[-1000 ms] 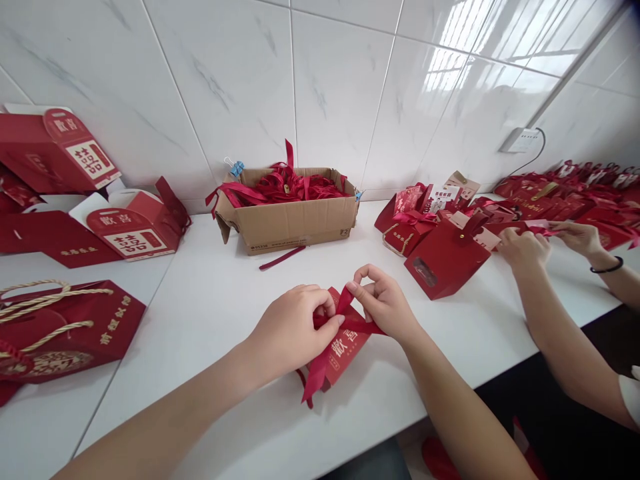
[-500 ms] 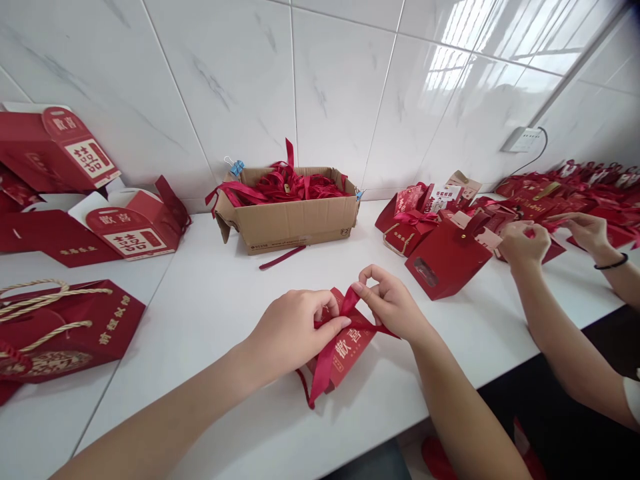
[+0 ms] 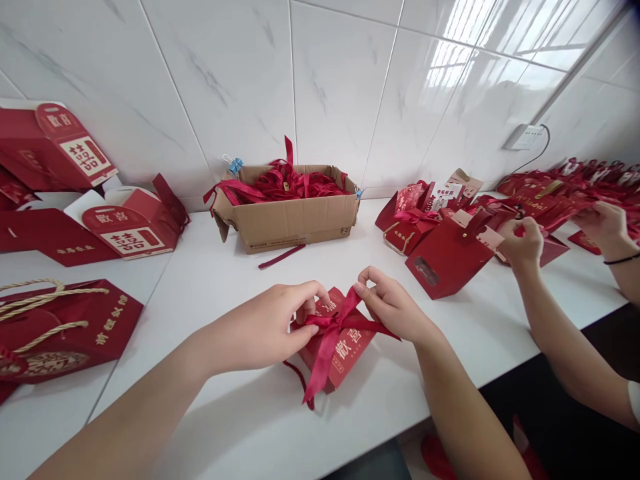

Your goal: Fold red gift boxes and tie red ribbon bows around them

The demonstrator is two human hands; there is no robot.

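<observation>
On the white table in front of me lies a small red gift box (image 3: 349,348) with gold characters. A red ribbon (image 3: 327,347) crosses its top, knotted in the middle as a bow, with one tail hanging over the near side. My left hand (image 3: 280,327) pinches the bow's left part between thumb and fingers. With thumb and forefinger, my right hand (image 3: 387,303) grips the ribbon's upper right loop. A dark red cord (image 3: 303,380) shows at the box's lower left.
A cardboard box (image 3: 295,223) of red ribbons stands against the wall. Red boxes (image 3: 133,223) and a rope-handled bag (image 3: 75,333) are at left. Finished-looking red bags (image 3: 445,260) stand at right, near a co-worker's hands (image 3: 523,243). A loose ribbon strip (image 3: 281,257) lies mid-table.
My left hand has moved left from the knot, drawing the ribbon out and leaving the bow's centre uncovered. My right hand has barely moved. The co-worker's far hand has shifted right.
</observation>
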